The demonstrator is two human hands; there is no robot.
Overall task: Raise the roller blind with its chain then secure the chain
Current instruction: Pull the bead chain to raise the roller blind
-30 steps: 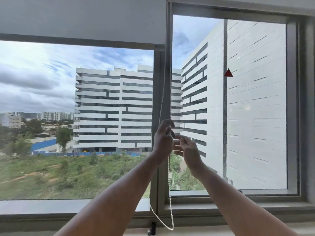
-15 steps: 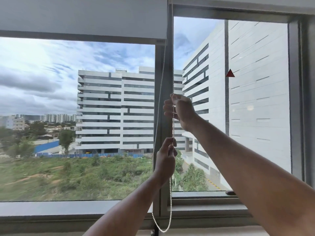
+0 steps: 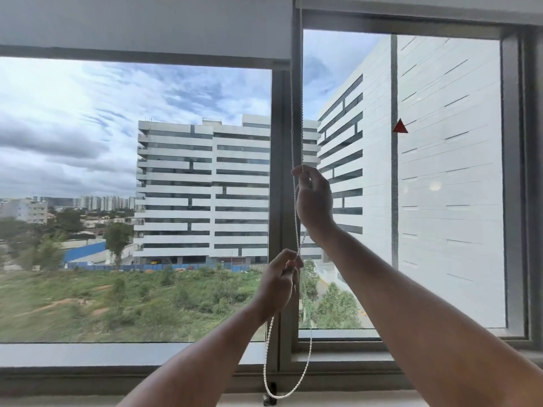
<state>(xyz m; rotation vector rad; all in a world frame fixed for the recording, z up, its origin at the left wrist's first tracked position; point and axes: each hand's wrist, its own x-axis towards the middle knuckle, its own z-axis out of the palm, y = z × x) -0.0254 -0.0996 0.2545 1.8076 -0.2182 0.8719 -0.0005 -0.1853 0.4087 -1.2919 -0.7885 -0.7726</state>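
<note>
The grey roller blind (image 3: 147,27) covers only the top of the left window pane, its bottom bar near the upper edge of the view. Its white bead chain (image 3: 294,127) hangs down the middle window post and loops just above the sill. My right hand (image 3: 313,198) is raised and pinches the chain at about mid-height of the window. My left hand (image 3: 279,282) is lower and grips the chain below it. A small dark chain holder (image 3: 270,399) sits on the sill beneath the loop.
The window frame's middle post (image 3: 279,171) stands right behind the chain. The right pane (image 3: 440,171) has a red triangle sticker (image 3: 400,126). A pale sill (image 3: 88,402) runs along the bottom edge. Buildings and greenery lie outside.
My right hand went from beside the left hand up the chain. My left hand dropped lower with the chain. The blind's bottom bar rose a little.
</note>
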